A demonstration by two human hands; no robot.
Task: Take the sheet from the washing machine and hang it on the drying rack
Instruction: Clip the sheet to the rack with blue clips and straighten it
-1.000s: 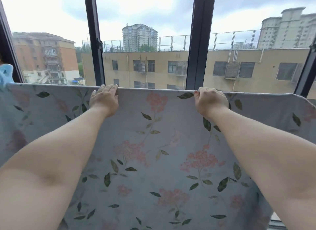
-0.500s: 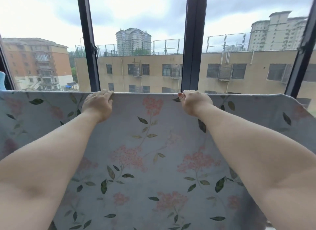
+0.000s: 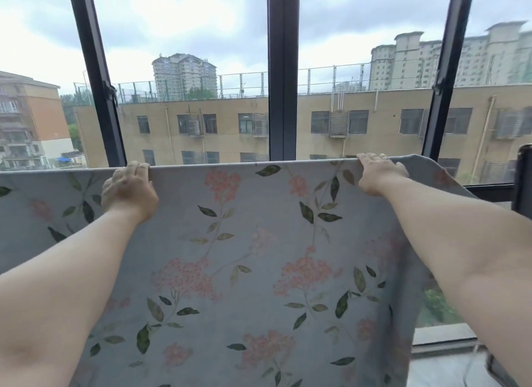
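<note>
The right hand (image 3: 380, 173) has slid out toward the right corner of the sheet (image 3: 259, 257) since half a second ago, widening the gap to the left hand (image 3: 129, 190). The floral sheet hangs spread flat before a window frame (image 3: 282, 84), its top edge taut and level. The left hand's fingers curl over that edge, gripping it; the right hand's fingers hook over it too. A tan building (image 3: 224, 139) stands outside.
</note>
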